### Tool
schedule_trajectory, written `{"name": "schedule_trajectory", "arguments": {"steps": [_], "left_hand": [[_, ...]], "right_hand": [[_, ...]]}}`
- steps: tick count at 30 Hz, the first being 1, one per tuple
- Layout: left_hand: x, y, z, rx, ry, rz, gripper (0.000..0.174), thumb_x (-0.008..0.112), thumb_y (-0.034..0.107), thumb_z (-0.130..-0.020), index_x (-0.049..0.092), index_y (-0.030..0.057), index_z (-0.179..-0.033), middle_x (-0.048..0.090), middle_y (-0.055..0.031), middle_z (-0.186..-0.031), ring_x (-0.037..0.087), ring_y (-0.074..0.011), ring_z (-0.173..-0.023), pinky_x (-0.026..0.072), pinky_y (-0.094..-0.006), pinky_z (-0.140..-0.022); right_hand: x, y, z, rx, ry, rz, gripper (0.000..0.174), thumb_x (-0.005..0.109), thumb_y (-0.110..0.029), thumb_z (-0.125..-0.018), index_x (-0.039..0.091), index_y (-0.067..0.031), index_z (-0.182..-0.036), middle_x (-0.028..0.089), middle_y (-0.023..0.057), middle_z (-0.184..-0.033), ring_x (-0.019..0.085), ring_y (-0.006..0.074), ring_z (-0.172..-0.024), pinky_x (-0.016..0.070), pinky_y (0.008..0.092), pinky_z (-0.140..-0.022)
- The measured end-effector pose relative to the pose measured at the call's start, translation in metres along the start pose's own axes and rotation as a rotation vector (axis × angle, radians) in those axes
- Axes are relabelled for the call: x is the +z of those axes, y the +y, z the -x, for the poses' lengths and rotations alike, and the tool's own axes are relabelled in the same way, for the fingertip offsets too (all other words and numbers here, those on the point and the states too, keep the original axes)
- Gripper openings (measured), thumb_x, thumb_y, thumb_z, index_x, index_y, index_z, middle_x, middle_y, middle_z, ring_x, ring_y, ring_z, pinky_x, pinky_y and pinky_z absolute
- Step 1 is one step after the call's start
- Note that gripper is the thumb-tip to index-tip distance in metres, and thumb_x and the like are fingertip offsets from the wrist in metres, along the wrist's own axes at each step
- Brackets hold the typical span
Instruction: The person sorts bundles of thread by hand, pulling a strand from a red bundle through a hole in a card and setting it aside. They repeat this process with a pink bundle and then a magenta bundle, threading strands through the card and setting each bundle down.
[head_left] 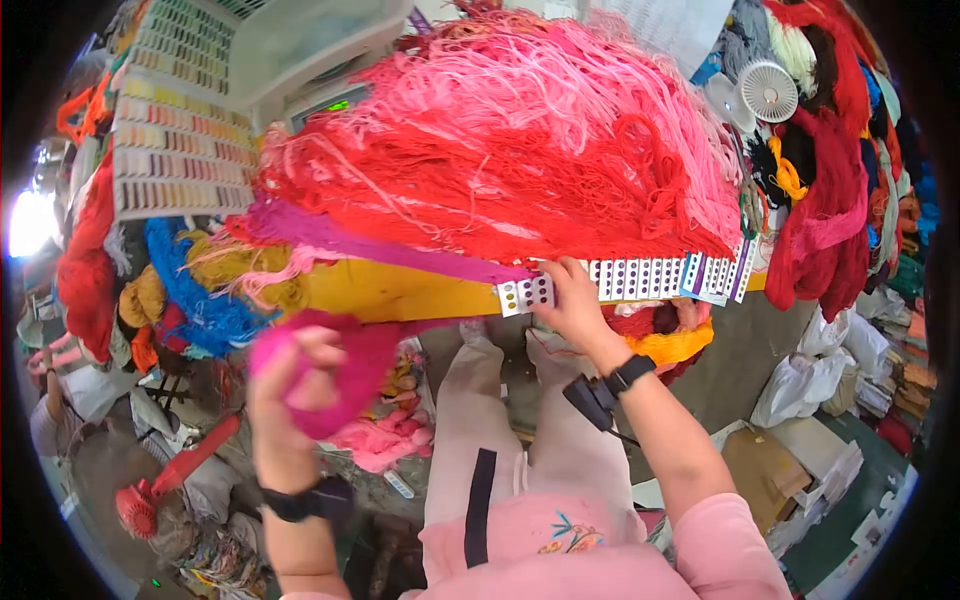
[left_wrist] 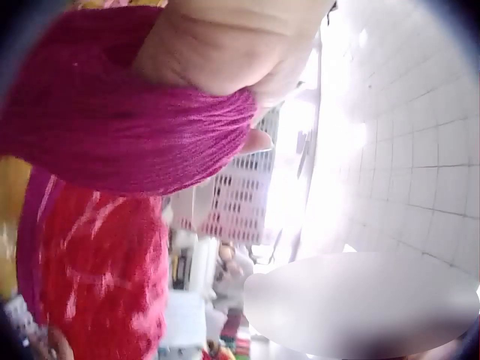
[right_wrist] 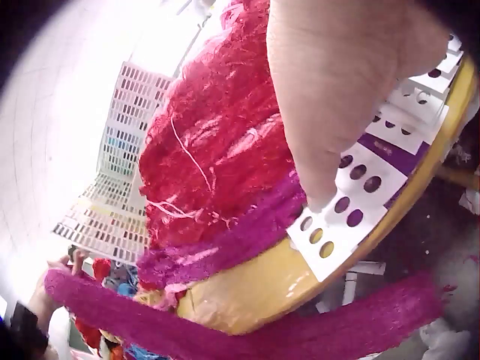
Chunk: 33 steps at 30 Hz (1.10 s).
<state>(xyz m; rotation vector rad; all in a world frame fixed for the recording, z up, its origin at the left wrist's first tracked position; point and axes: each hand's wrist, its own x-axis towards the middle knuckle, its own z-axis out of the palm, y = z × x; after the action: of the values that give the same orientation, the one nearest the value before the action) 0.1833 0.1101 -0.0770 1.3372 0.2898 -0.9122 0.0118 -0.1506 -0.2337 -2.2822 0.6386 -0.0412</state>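
My left hand [head_left: 300,375], blurred in the head view, grips a magenta yarn skein [head_left: 372,375] that loops round it and hangs below the table edge. The left wrist view shows the skein [left_wrist: 142,139] drawn thick past the hand. My right hand [head_left: 575,305] holds a white punched card [head_left: 513,297] at the front edge of the table. In the right wrist view one digit rests on the card [right_wrist: 356,191], beside its round holes; the other fingertips are hidden. A purple-magenta yarn bundle [head_left: 400,252] runs along the table to this card.
Red yarn [head_left: 480,190] and pink yarn [head_left: 560,85] are heaped across the yellow table [head_left: 390,292]. More punched cards [head_left: 640,278] line its edge rightward. Colour sample boards [head_left: 185,150] stand left, a small white fan [head_left: 768,92] right. Cardboard boxes [head_left: 765,475] lie lower right.
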Motion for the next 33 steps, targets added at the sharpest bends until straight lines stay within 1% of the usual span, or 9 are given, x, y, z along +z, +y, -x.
{"name": "schedule_trajectory", "arguments": {"steps": [1, 4, 9, 14, 17, 20, 24, 26, 33], "left_hand": [[0.009, -0.008, 0.014, -0.126, -0.281, 0.278, 0.036, 0.043, 0.023, -0.082, 0.047, -0.0062, -0.103, 0.058, -0.0136, -0.085, 0.050, -0.0099, -0.060, 0.0416, -0.0209, -0.055], [0.041, -0.038, 0.037, -0.101, -0.324, 0.478, 0.044, 0.038, 0.029, -0.085, 0.039, -0.0033, -0.114, 0.043, -0.0157, -0.116, 0.044, -0.0206, -0.102, 0.0340, -0.0396, -0.086], [0.056, -0.030, 0.061, -0.040, -0.472, 0.412, 0.050, 0.034, 0.032, -0.086, 0.031, -0.0039, -0.121, 0.035, -0.0141, -0.123, 0.040, -0.0207, -0.109, 0.0323, -0.0351, -0.090], [0.044, -0.022, 0.077, -0.042, -0.552, 0.543, 0.052, 0.034, 0.032, -0.086, 0.028, -0.0051, -0.122, 0.037, -0.0137, -0.122, 0.041, -0.0198, -0.107, 0.0348, -0.0327, -0.088], [0.044, -0.020, 0.086, 0.164, -0.468, 0.261, 0.033, 0.046, 0.013, -0.082, 0.045, -0.0034, -0.110, 0.041, -0.0132, -0.118, 0.046, -0.0195, -0.101, 0.0386, -0.0317, -0.084], [0.053, -0.022, 0.092, 0.066, -0.395, 0.431, 0.023, 0.048, 0.004, -0.080, 0.051, -0.0030, -0.101, 0.051, -0.0138, -0.103, 0.051, -0.0178, -0.091, 0.0411, -0.0301, -0.079], [0.055, -0.020, 0.096, -0.064, -0.413, 0.553, 0.024, 0.047, 0.006, -0.080, 0.050, -0.0028, -0.103, 0.054, -0.0132, -0.092, 0.053, -0.0184, -0.080, 0.0433, -0.0318, -0.073], [0.056, -0.019, 0.095, -0.062, -0.719, 0.751, 0.025, 0.045, 0.008, -0.081, 0.048, -0.0025, -0.105, 0.052, -0.0113, -0.080, 0.052, -0.0185, -0.069, 0.0442, -0.0335, -0.065], [0.064, -0.013, 0.098, -0.121, -0.648, 0.712, 0.025, 0.044, 0.009, -0.082, 0.048, -0.0027, -0.104, 0.050, -0.0102, -0.074, 0.049, -0.0182, -0.063, 0.0438, -0.0335, -0.061]], "right_hand": [[-0.006, -0.016, 0.004, -0.097, 0.067, -0.073, 0.027, 0.063, -0.011, -0.062, 0.054, -0.0045, -0.086, 0.049, 0.0110, -0.086, 0.050, 0.0233, -0.078, 0.0400, 0.0307, -0.064], [-0.038, -0.095, 0.022, 0.059, -0.130, -0.416, 0.012, 0.061, -0.008, -0.064, 0.056, -0.0014, -0.073, 0.051, 0.0088, -0.075, 0.051, 0.0190, -0.065, 0.0401, 0.0276, -0.056], [-0.064, -0.201, 0.043, 0.294, -0.437, -1.123, 0.005, 0.055, -0.003, -0.073, 0.058, 0.0015, -0.075, 0.052, 0.0012, -0.065, 0.049, 0.0067, -0.053, 0.0373, 0.0172, -0.047], [-0.076, -0.220, 0.050, 0.323, -0.488, -1.245, 0.007, 0.052, -0.004, -0.075, 0.058, 0.0003, -0.076, 0.051, -0.0009, -0.058, 0.045, 0.0046, -0.050, 0.0392, 0.0180, -0.049], [-0.082, -0.231, 0.059, 0.386, -0.496, -1.247, 0.006, 0.053, -0.004, -0.075, 0.057, -0.0002, -0.073, 0.052, 0.0000, -0.058, 0.044, 0.0048, -0.048, 0.0394, 0.0181, -0.049], [-0.089, -0.233, 0.068, 0.379, -0.512, -1.254, 0.006, 0.053, -0.006, -0.076, 0.057, -0.0007, -0.075, 0.055, 0.0023, -0.060, 0.049, 0.0062, -0.051, 0.0408, 0.0179, -0.049], [-0.103, -0.240, 0.073, 0.412, -0.565, -1.297, 0.012, 0.049, -0.010, -0.080, 0.056, -0.0002, -0.081, 0.059, 0.0067, -0.070, 0.057, 0.0104, -0.058, 0.0443, 0.0188, -0.050], [-0.108, -0.244, 0.077, 0.404, -0.575, -1.301, 0.014, 0.047, -0.012, -0.082, 0.055, 0.0001, -0.084, 0.059, 0.0079, -0.074, 0.058, 0.0118, -0.060, 0.0454, 0.0191, -0.051], [-0.116, -0.247, 0.082, 0.412, -0.541, -1.322, 0.017, 0.045, -0.013, -0.083, 0.052, 0.0004, -0.090, 0.059, 0.0097, -0.077, 0.059, 0.0135, -0.062, 0.0466, 0.0208, -0.053]]}}
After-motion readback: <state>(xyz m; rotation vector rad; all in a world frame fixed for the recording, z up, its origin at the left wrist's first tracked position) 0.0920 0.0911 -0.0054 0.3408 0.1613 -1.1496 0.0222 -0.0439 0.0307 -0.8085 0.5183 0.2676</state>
